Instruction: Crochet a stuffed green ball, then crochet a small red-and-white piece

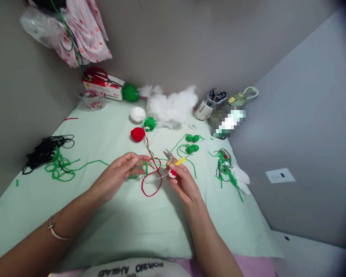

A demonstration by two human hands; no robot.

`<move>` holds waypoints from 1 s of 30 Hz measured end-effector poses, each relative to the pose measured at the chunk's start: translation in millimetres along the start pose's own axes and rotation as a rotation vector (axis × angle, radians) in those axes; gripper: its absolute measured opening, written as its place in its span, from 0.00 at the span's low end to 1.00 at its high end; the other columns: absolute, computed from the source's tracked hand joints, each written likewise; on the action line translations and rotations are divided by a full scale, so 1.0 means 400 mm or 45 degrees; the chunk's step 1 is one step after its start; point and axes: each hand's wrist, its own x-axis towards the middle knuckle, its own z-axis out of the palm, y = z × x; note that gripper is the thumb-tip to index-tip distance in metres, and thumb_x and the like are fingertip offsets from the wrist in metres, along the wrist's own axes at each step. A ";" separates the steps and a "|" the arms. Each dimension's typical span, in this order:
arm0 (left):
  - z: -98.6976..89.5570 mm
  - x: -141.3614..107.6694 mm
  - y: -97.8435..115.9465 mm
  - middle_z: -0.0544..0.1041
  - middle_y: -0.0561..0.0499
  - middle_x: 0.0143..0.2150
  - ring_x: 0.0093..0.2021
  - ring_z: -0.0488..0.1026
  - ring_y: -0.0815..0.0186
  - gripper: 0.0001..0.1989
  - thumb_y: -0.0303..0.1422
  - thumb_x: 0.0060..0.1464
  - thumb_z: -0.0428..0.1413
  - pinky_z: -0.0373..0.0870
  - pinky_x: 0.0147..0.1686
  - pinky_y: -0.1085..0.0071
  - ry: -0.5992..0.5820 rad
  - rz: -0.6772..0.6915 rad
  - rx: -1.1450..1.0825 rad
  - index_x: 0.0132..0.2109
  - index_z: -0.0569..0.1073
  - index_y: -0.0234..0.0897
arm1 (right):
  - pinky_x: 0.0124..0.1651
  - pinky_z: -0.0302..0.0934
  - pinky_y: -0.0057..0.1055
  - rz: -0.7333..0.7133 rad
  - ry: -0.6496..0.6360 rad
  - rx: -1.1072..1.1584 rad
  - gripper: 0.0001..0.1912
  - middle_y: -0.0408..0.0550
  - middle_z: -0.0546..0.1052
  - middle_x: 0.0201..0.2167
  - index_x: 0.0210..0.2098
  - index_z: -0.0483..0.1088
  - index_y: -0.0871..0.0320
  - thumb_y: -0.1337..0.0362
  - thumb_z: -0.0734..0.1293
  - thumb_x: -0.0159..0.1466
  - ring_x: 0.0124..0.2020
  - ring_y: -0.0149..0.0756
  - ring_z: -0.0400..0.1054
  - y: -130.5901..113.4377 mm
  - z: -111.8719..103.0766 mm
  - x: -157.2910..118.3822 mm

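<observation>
My right hand pinches a small red and white crocheted piece together with a yellow-handled hook. Green yarn runs over the fingers of my left hand, which are closed around it, and stretches across to my right hand. Between the hands, red yarn lies in loops on the cloth, with white strands beside it. Small scissors rest just beyond my right hand. Small green crocheted balls with loose tails lie further back on the right.
Red, white and green yarn balls sit behind the hands, before white stuffing. Black yarn lies left, green scraps right. A pen cup, plastic tub and box stand near the walls.
</observation>
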 end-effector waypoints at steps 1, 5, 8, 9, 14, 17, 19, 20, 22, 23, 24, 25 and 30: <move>0.009 0.000 0.001 0.80 0.44 0.54 0.45 0.79 0.63 0.14 0.43 0.65 0.58 0.74 0.44 0.67 -0.013 -0.013 -0.059 0.39 0.72 0.36 | 0.16 0.50 0.14 0.002 -0.002 -0.002 0.12 0.38 0.67 0.20 0.30 0.79 0.65 0.68 0.80 0.47 0.20 0.19 0.56 0.001 0.000 0.000; 0.038 0.001 -0.001 0.79 0.50 0.30 0.28 0.75 0.67 0.13 0.42 0.66 0.55 0.69 0.29 0.73 -0.057 -0.015 -0.091 0.40 0.70 0.37 | 0.16 0.51 0.14 -0.003 -0.004 0.001 0.12 0.37 0.68 0.20 0.29 0.79 0.65 0.68 0.81 0.47 0.20 0.19 0.57 0.001 0.000 -0.001; 0.041 0.003 -0.010 0.72 0.56 0.20 0.22 0.69 0.71 0.14 0.44 0.68 0.53 0.64 0.25 0.75 -0.069 -0.005 -0.029 0.39 0.70 0.37 | 0.16 0.51 0.14 -0.015 -0.001 0.011 0.13 0.38 0.70 0.21 0.29 0.79 0.65 0.69 0.81 0.46 0.20 0.19 0.58 -0.005 0.001 -0.002; 0.039 0.004 -0.013 0.72 0.56 0.21 0.22 0.68 0.71 0.14 0.43 0.67 0.55 0.64 0.25 0.76 -0.078 -0.010 -0.022 0.39 0.69 0.37 | 0.16 0.51 0.14 -0.017 0.000 0.013 0.13 0.38 0.70 0.22 0.29 0.79 0.64 0.69 0.81 0.46 0.20 0.19 0.58 -0.006 0.001 -0.002; 0.036 0.012 -0.029 0.77 0.55 0.40 0.28 0.70 0.76 0.18 0.33 0.53 0.68 0.67 0.28 0.76 -0.143 -0.011 -0.050 0.35 0.64 0.38 | 0.16 0.51 0.14 -0.019 -0.013 0.014 0.12 0.37 0.69 0.20 0.29 0.79 0.63 0.69 0.81 0.46 0.18 0.18 0.55 -0.008 0.008 -0.006; 0.038 0.017 -0.040 0.76 0.56 0.39 0.29 0.70 0.76 0.18 0.31 0.52 0.69 0.67 0.29 0.77 -0.165 -0.021 -0.028 0.37 0.64 0.38 | 0.15 0.51 0.14 -0.019 -0.024 0.006 0.12 0.36 0.68 0.19 0.28 0.79 0.64 0.68 0.81 0.46 0.18 0.17 0.53 -0.006 0.010 -0.008; 0.038 0.020 -0.048 0.75 0.56 0.38 0.30 0.71 0.75 0.17 0.32 0.52 0.69 0.68 0.30 0.76 -0.177 -0.018 0.006 0.39 0.67 0.38 | 0.15 0.51 0.13 -0.022 -0.024 0.003 0.12 0.36 0.68 0.19 0.28 0.79 0.64 0.68 0.81 0.46 0.18 0.17 0.54 -0.007 0.010 -0.009; 0.036 0.021 -0.051 0.75 0.56 0.37 0.31 0.71 0.74 0.17 0.32 0.52 0.69 0.68 0.31 0.76 -0.185 -0.018 0.028 0.40 0.68 0.38 | 0.16 0.51 0.13 -0.023 -0.020 0.005 0.13 0.36 0.69 0.20 0.28 0.79 0.64 0.68 0.81 0.46 0.18 0.17 0.55 -0.008 0.009 -0.009; 0.032 0.023 -0.057 0.75 0.55 0.37 0.32 0.72 0.73 0.16 0.33 0.53 0.68 0.69 0.33 0.74 -0.186 -0.020 0.079 0.42 0.69 0.37 | 0.16 0.52 0.13 -0.020 -0.006 0.013 0.13 0.37 0.70 0.21 0.29 0.79 0.64 0.68 0.82 0.45 0.19 0.17 0.57 -0.010 0.007 -0.009; 0.030 0.024 -0.060 0.76 0.55 0.37 0.33 0.72 0.72 0.16 0.33 0.53 0.68 0.69 0.33 0.74 -0.181 -0.024 0.105 0.43 0.69 0.38 | 0.16 0.53 0.13 -0.017 0.001 0.017 0.13 0.38 0.71 0.21 0.29 0.79 0.65 0.69 0.82 0.45 0.19 0.17 0.57 -0.011 0.006 -0.010; 0.029 0.024 -0.062 0.76 0.54 0.37 0.33 0.72 0.71 0.16 0.34 0.53 0.68 0.69 0.34 0.73 -0.176 -0.028 0.130 0.44 0.70 0.38 | 0.16 0.53 0.13 -0.015 0.006 0.020 0.14 0.38 0.71 0.22 0.29 0.79 0.65 0.69 0.82 0.45 0.19 0.17 0.58 -0.012 0.006 -0.010; 0.028 0.024 -0.063 0.76 0.54 0.37 0.34 0.72 0.71 0.17 0.34 0.53 0.67 0.69 0.35 0.73 -0.178 -0.033 0.153 0.46 0.70 0.38 | 0.16 0.53 0.13 -0.013 0.011 0.022 0.14 0.38 0.72 0.22 0.29 0.79 0.65 0.69 0.82 0.45 0.19 0.17 0.58 -0.013 0.005 -0.010; 0.032 0.027 -0.073 0.73 0.56 0.35 0.32 0.69 0.70 0.21 0.36 0.50 0.68 0.67 0.35 0.71 -0.223 -0.027 0.267 0.51 0.74 0.39 | 0.16 0.52 0.13 -0.026 0.005 0.016 0.13 0.37 0.71 0.22 0.30 0.78 0.64 0.69 0.81 0.46 0.19 0.17 0.58 -0.016 0.003 -0.009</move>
